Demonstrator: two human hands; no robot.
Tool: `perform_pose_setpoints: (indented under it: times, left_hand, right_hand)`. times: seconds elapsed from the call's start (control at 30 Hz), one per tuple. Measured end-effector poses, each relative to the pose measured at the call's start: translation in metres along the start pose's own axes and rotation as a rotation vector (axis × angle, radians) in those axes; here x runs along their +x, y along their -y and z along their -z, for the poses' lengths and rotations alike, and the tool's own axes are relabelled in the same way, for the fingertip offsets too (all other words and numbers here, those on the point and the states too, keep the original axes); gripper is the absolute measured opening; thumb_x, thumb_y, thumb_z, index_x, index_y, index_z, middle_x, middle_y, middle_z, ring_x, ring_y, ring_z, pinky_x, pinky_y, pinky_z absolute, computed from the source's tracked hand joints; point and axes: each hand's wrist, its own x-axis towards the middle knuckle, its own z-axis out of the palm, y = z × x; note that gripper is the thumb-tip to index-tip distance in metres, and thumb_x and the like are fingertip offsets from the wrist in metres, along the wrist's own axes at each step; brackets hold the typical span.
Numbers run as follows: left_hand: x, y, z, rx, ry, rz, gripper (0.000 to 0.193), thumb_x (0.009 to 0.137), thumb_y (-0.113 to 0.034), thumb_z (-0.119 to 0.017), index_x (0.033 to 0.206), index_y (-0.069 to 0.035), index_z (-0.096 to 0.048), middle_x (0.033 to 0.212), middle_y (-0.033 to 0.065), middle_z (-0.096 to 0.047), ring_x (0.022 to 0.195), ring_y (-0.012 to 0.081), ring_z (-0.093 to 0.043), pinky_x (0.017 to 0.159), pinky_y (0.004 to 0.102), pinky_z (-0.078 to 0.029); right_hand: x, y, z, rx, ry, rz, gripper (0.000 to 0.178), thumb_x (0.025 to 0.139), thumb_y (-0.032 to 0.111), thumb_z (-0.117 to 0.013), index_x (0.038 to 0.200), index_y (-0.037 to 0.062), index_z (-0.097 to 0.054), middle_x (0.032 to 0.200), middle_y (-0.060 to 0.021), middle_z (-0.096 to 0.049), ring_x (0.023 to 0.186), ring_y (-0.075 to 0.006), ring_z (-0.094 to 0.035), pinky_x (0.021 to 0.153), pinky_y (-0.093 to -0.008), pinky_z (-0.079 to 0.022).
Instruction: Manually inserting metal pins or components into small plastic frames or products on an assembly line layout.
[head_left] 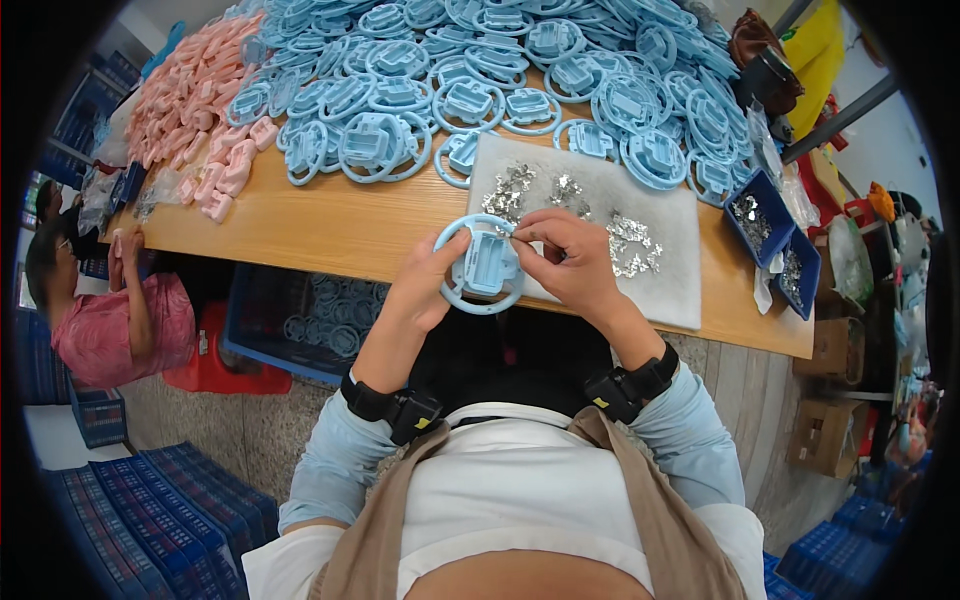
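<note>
L hand (425,275) grips a lt-blue ring part (487,265) by its L rim, thumb on top; part is held up just over the worktop (300,235)'s front edge. R hand (575,255) has thumb + fingertips pinched tog. at the part's upper R edge; can't tell what's btwn them. White pad (665,295) nr R hand carries loose silver metal pcs (635,247) in small piles. Behind: big heap of similar blue parts (520,65), w/ pink pcs (195,90) to the L. Far R: blue bins (808,268) w/ more metal.
</note>
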Motion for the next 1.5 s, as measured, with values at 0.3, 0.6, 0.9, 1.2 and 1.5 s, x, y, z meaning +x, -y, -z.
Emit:
perform_pose_setpoints:
  times: [0.3, 0.6, 0.9, 1.2, 1.5]
  left_hand:
    - [0.004, 0.01, -0.003, -0.143, 0.043, 0.107, 0.023, 0.089, -0.017, -0.053, 0.105, 0.0, -0.054, 0.095, 0.0076, -0.061, 0.084, 0.0138, -0.06, 0.074, 0.0276, -0.05]
    - [0.002, 0.01, -0.007, -0.178, 0.089, 0.122, 0.023, 0.09, -0.017, -0.051, 0.105, 0.001, -0.054, 0.093, 0.0078, -0.061, 0.084, 0.014, -0.061, 0.074, 0.0273, -0.05]
    - [0.008, 0.017, -0.018, -0.031, -0.02, 0.039, 0.031, 0.081, -0.019, -0.065, 0.103, 0.001, -0.056, 0.093, 0.0067, -0.062, 0.078, 0.0143, -0.062, 0.067, 0.0278, -0.053]
    - [0.007, 0.024, -0.012, 0.079, -0.095, 0.005, 0.024, 0.08, -0.016, -0.065, 0.097, 0.002, -0.06, 0.085, 0.0074, -0.063, 0.073, 0.0133, -0.062, 0.063, 0.0251, -0.051]
    - [0.008, 0.029, -0.009, 0.102, 0.01, 0.032, 0.031, 0.078, -0.011, -0.064, 0.106, -0.002, -0.056, 0.094, 0.0053, -0.061, 0.085, 0.014, -0.059, 0.074, 0.0277, -0.049]
  right_hand:
    - [-0.002, -0.012, -0.003, -0.241, 0.038, 0.244, 0.017, 0.064, 0.0, -0.065, 0.079, 0.0025, -0.06, 0.086, -0.0081, -0.061, 0.066, -0.0236, -0.061, 0.057, -0.0295, -0.049]
    - [-0.002, -0.01, 0.003, -0.256, 0.062, 0.269, 0.017, 0.065, 0.0, -0.066, 0.08, 0.0037, -0.062, 0.088, -0.0076, -0.063, 0.067, -0.0209, -0.063, 0.056, -0.0278, -0.05]
    - [-0.003, 0.002, 0.0, -0.191, 0.065, 0.037, 0.023, 0.066, 0.002, -0.066, 0.088, 0.0048, -0.062, 0.087, -0.0074, -0.058, 0.063, -0.0237, -0.059, 0.055, -0.0307, -0.049]
    - [-0.017, 0.0, -0.004, -0.381, 0.146, 0.055, 0.023, 0.07, 0.009, -0.062, 0.092, 0.0027, -0.064, 0.067, -0.0074, -0.054, 0.056, -0.0225, -0.056, 0.044, -0.0305, -0.041]
    - [-0.007, -0.009, -0.004, -0.289, 0.115, -0.201, 0.024, 0.077, 0.009, -0.06, 0.1, 0.0023, -0.063, 0.07, -0.0103, -0.059, 0.056, -0.0161, -0.054, 0.053, -0.0274, -0.043]
